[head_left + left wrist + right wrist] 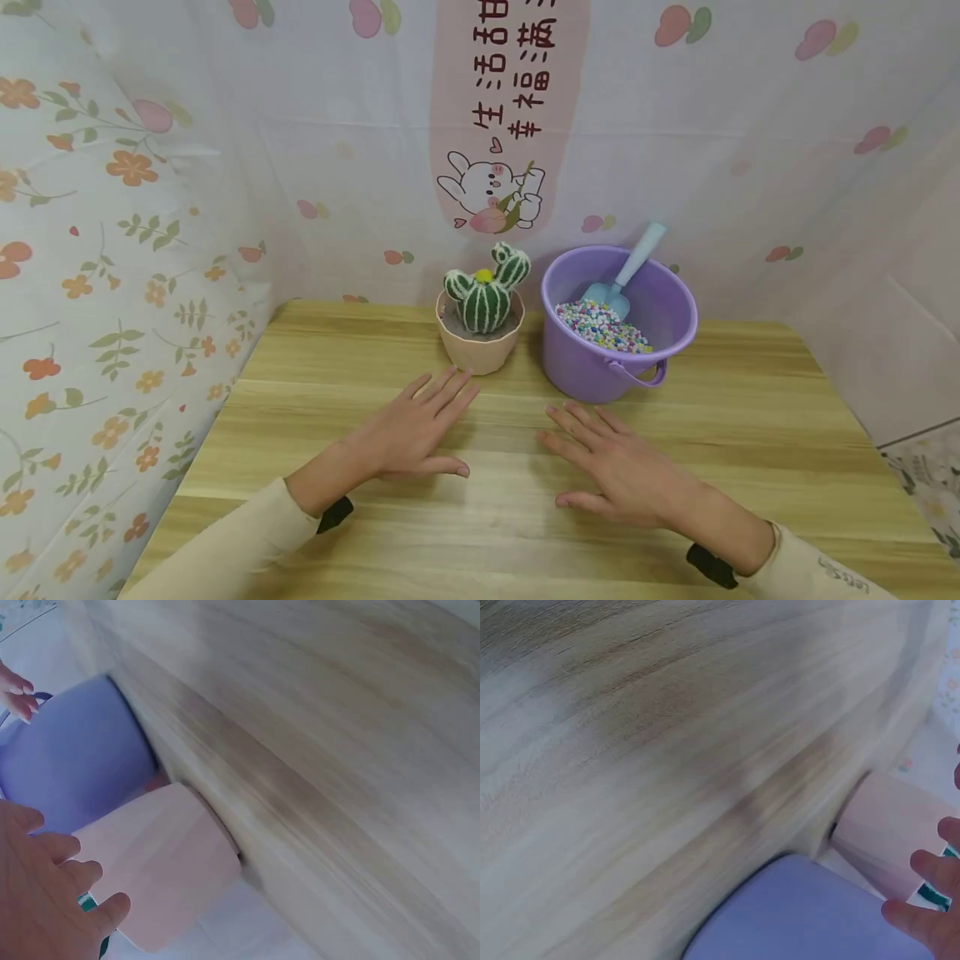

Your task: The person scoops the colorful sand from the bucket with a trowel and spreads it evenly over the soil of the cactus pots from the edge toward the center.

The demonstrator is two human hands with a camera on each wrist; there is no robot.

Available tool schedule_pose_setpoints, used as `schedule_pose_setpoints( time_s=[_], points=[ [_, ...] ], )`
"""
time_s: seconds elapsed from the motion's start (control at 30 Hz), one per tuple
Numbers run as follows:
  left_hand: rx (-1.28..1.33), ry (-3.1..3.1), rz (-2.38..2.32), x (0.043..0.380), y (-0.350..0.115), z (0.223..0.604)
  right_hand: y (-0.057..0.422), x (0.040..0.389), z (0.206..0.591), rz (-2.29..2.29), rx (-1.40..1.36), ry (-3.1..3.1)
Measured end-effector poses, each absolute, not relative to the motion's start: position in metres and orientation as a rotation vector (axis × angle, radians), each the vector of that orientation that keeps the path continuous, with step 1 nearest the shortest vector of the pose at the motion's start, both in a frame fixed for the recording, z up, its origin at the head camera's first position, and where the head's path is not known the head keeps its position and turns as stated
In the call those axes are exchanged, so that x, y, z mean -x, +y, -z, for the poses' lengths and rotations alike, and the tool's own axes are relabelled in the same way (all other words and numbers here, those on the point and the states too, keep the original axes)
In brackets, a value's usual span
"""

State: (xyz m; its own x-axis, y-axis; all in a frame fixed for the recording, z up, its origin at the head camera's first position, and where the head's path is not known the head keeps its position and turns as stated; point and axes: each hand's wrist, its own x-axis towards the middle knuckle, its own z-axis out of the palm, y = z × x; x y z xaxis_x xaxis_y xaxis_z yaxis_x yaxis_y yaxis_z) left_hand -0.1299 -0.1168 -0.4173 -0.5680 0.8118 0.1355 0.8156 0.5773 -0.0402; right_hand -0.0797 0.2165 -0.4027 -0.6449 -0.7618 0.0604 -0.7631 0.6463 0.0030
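Observation:
My left hand [412, 429] is held over the table with its fingers extended and nothing in it. Its fingertips come close to a pink flowerpot [480, 354] that bears a green knitted cactus [486, 307] with a yellow flower. To the right, my right hand [618, 467] also has straight, spread fingers and holds nothing. It is in front of a purple bucket [573, 367]. Inside the bucket lie small multicoloured beads [600, 327], and a light blue scoop [637, 258] leans in them, handle up. In the left wrist view, the flowerpot [165, 862] appears beyond the left fingers.
Both containers stand at the back of the wooden table [495, 550], side by side. Behind them hangs a printed cloth [345, 158] with a rabbit picture. A flowered cloth [112, 275] borders the left side. The bucket's handle [641, 379] hangs down at its front.

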Motion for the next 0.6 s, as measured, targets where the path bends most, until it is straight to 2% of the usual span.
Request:
schedule_pose_setpoints(
  time_s=[0.6],
  points=[
    [1.331,-2.63,0.205,0.145,-0.092,0.41,0.215,0.088,0.379,-0.044,-1.366,-2.681]
  ],
)
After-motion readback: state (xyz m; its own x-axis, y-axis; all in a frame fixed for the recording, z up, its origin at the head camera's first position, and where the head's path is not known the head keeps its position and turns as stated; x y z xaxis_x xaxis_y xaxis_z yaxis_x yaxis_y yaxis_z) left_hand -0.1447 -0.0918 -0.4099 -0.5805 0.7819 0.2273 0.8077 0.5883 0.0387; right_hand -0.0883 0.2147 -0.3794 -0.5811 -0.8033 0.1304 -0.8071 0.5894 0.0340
